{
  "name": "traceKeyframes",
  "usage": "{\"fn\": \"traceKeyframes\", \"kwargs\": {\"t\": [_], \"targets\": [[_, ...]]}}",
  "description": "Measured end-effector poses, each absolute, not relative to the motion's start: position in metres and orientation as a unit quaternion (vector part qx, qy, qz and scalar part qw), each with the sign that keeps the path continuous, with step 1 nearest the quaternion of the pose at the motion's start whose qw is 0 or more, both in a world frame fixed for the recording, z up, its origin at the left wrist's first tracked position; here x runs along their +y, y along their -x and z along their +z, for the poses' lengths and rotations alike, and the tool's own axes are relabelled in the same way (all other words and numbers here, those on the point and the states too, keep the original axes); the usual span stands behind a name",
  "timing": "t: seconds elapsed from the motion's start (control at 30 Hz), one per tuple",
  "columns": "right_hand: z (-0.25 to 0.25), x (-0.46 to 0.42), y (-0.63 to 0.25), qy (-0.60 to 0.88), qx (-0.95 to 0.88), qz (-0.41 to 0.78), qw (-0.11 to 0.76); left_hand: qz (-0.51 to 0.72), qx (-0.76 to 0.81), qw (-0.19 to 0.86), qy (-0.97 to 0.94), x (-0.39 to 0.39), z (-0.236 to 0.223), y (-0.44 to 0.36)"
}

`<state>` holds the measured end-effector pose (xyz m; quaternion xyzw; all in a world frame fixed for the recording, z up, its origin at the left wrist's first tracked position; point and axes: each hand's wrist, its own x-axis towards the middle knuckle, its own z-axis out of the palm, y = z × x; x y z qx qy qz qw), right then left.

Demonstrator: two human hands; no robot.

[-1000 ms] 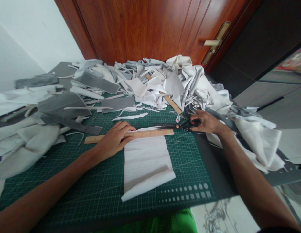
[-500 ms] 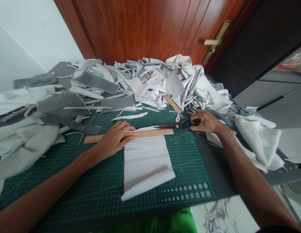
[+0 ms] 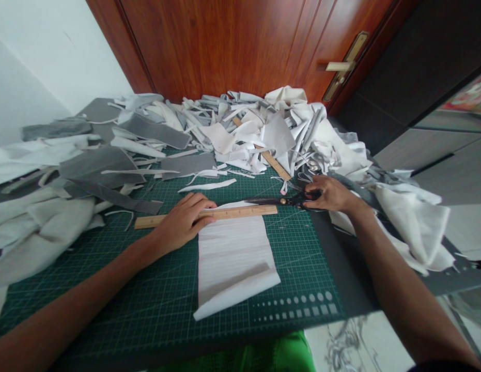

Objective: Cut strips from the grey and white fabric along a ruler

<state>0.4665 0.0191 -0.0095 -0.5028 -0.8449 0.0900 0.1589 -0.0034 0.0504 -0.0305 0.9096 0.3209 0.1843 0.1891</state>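
Note:
My left hand (image 3: 188,217) holds a wooden ruler (image 3: 244,211) down, with the thumb on its near side and the fingers over and beyond it. Beneath the ruler lies a white piece of fabric (image 3: 234,243), its near edge curled up into a fold. My right hand (image 3: 325,194) has its fingers through the handles of black scissors (image 3: 283,201). Their blades point left along the ruler's far edge, by a narrow margin of the white fabric. The blade tips near my left fingers are hard to make out.
A green cutting mat (image 3: 294,258) covers much of the table. Grey and white fabric scraps (image 3: 248,134) are heaped at the back, with more at both sides. Another wooden ruler (image 3: 277,165) sticks out of the heap. Behind stands a wooden door (image 3: 225,46).

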Motion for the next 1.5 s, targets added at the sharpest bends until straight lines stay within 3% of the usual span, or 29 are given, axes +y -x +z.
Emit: {"fn": "traceKeyframes", "kwargs": {"t": [0.2, 0.5, 0.87, 1.27, 1.5], "targets": [[-0.01, 0.017, -0.447, 0.49, -0.833, 0.168, 0.195, 0.192, 0.342, 0.165, -0.905, 0.047, -0.029, 0.004], [-0.013, 0.016, -0.434, 0.478, -0.841, 0.161, 0.196, 0.201, 0.388, 0.102, -0.894, 0.053, -0.029, 0.012], [-0.025, 0.018, -0.408, 0.504, -0.829, 0.103, 0.22, 0.203, 0.358, 0.15, -0.899, 0.056, -0.031, 0.011], [-0.022, 0.013, -0.394, 0.583, -0.791, -0.07, 0.171, 0.214, 0.304, 0.085, -0.924, 0.049, -0.022, 0.01], [-0.017, 0.012, -0.403, 0.611, -0.772, -0.107, 0.138, 0.183, 0.29, 0.108, -0.933, 0.058, -0.025, 0.014]]}}
